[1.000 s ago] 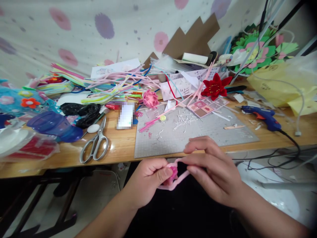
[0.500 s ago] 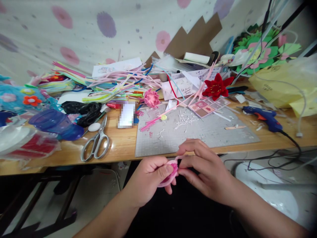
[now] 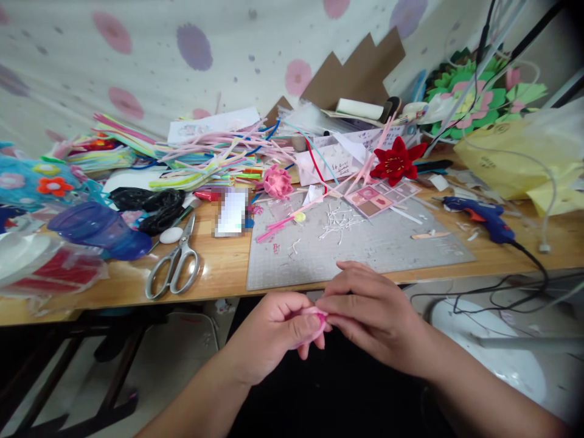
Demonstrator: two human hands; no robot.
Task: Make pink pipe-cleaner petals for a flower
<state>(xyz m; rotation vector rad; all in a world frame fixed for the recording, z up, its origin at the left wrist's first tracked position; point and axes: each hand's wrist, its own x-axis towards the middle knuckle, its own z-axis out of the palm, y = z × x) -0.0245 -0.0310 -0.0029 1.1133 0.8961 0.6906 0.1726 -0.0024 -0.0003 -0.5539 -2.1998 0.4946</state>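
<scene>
My left hand [image 3: 280,328] is closed around a small pink pipe-cleaner piece [image 3: 310,314], light pink at its rim and deeper pink inside. The left thumb lies across it and hides much of its shape. My right hand [image 3: 369,310] pinches the piece's right edge between thumb and fingers, so the two hands almost touch. Both are held just off the table's front edge, over a dark lap. Beyond them on the grey cutting mat [image 3: 274,267] lie short white stems [image 3: 337,222] and pink pipe cleaners [image 3: 280,226].
Silver scissors [image 3: 176,261] lie left of the mat, near a phone [image 3: 232,212]. A blue glue gun [image 3: 483,216] with a cable lies at the right. Pink [image 3: 277,181] and red flowers [image 3: 398,161] and a pipe-cleaner heap [image 3: 219,146] sit farther back.
The right fingers have come down and closed in on the pink piece. A light pink strand that stood between the hands is now hidden. The view has shifted slightly.
</scene>
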